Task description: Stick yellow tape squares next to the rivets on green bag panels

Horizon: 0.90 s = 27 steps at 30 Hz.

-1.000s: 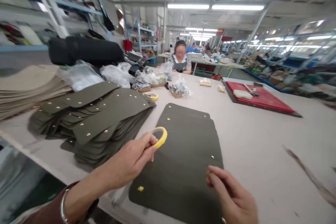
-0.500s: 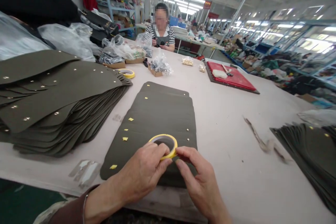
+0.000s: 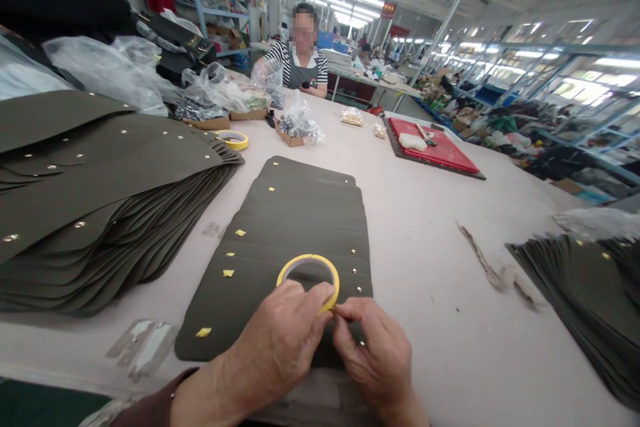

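Observation:
My left hand grips a yellow tape roll by its near rim, just above a fanned row of dark olive leather panels. My right hand pinches at the roll's right edge, fingertips pressed together where the tape end is. Small yellow tape pieces sit along the panels' left edges, and metal studs dot their right edges.
A tall stack of studded olive panels lies at the left, another pile at the right. A second tape roll, bags of hardware and a red mat lie further back. A person in a striped shirt sits at the far end.
The view swung down onto the table. My left hand brought the roll low over the panels, and my right hand came up to pinch its right edge.

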{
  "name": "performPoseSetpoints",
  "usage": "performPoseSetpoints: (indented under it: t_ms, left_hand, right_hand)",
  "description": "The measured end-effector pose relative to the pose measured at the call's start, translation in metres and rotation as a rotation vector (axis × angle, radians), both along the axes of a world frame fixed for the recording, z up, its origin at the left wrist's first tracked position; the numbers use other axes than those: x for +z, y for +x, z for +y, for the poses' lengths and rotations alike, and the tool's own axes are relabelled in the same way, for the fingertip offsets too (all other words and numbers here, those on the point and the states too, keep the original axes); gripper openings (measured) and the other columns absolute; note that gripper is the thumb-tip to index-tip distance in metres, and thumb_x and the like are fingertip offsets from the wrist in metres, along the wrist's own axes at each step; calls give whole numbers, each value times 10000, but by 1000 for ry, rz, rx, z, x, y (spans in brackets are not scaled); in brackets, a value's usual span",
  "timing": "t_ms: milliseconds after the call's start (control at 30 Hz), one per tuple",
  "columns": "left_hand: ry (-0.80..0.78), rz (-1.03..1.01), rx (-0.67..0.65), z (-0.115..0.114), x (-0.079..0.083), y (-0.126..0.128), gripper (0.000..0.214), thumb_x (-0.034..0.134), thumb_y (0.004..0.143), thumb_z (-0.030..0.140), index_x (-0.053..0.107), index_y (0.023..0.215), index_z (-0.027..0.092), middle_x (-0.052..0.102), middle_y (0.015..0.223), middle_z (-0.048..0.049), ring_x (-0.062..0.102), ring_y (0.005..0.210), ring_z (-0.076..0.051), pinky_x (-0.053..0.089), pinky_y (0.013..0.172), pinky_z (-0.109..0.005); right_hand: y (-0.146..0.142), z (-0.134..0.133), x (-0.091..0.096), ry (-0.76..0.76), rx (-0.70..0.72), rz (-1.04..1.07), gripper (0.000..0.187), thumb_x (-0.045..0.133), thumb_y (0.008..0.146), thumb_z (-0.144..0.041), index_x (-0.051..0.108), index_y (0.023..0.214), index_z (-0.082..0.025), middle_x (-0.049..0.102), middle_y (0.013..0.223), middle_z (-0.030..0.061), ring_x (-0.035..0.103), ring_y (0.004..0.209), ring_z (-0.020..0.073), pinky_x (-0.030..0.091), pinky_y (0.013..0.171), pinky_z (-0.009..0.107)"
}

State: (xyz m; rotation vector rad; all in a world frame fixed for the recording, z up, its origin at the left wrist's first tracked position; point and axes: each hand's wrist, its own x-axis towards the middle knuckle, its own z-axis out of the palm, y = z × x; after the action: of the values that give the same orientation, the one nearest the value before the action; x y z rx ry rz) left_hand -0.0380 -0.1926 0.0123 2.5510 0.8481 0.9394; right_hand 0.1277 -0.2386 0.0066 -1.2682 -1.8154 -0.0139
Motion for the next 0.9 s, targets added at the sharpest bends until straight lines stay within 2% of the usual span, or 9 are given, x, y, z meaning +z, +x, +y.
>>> performPoseSetpoints:
  t_ms: [67,233,300,367,433,500,700,833,900]
  left_hand:
    - [34,5,-6,1,-2,2,234,385,951,137,507,1147,180,655,809,-31,570,675,-173,434,636,-301]
    - [61,82,-8,4,0,10,197,365,960,155,557,978,195,600,661,7,557,580,-158,401,566,-281]
    - [84,109,-16,5,4,14,215,359,967,177,557,890,204,570,632,14,529,549,-153,374,543,-278]
    - [121,106,-24,6,7,18,241,361,969,192,546,816,209,547,616,16,500,533,-153,347,528,-281]
    - [159,73,-37,6,8,23,263,359,973,208,545,787,209,535,607,14,485,530,-156,336,526,-286]
    - [164,38,-53,5,5,28,276,358,976,225,553,782,204,530,604,10,481,533,-157,339,530,-288]
    - [116,-83,-37,-5,-11,37,285,359,967,195,570,776,187,535,587,8,478,523,-148,344,518,-295]
    - [10,-176,-129,-9,-7,33,230,381,956,172,583,845,183,583,649,-1,539,597,-129,409,589,-267]
    - [8,-130,-160,-8,-7,29,217,385,957,170,586,877,186,585,676,-6,549,635,-136,421,619,-272]
  right_hand:
    - [1,0,0,19,-18,-25,152,538,841,-73,606,859,-208,675,705,23,655,639,142,536,618,234]
    - [5,-2,3,-13,-67,7,134,550,825,-87,620,810,-200,665,669,11,636,597,124,520,597,219]
    - [7,-5,5,-147,-126,127,105,569,818,-128,634,779,-201,661,650,2,613,560,117,506,562,215]
    - [10,-7,7,-354,-174,346,98,587,818,-191,636,733,-195,644,597,-7,587,510,114,484,502,209]
    - [13,-9,10,-542,-163,601,156,603,819,-261,622,684,-186,615,525,-17,564,458,114,464,453,208]
    - [16,-12,13,-648,-145,758,200,623,810,-310,613,659,-179,593,479,-24,551,426,115,455,437,212]
    - [19,-22,10,-684,-284,710,170,699,745,-322,652,686,-170,641,552,-5,584,475,123,454,462,212]
    - [35,-23,-8,-752,-278,987,247,729,739,-383,626,667,-169,592,488,-30,581,446,118,468,477,219]
    - [47,-26,-13,-851,-269,1058,291,771,699,-411,630,664,-159,587,484,-34,566,426,111,465,467,218]
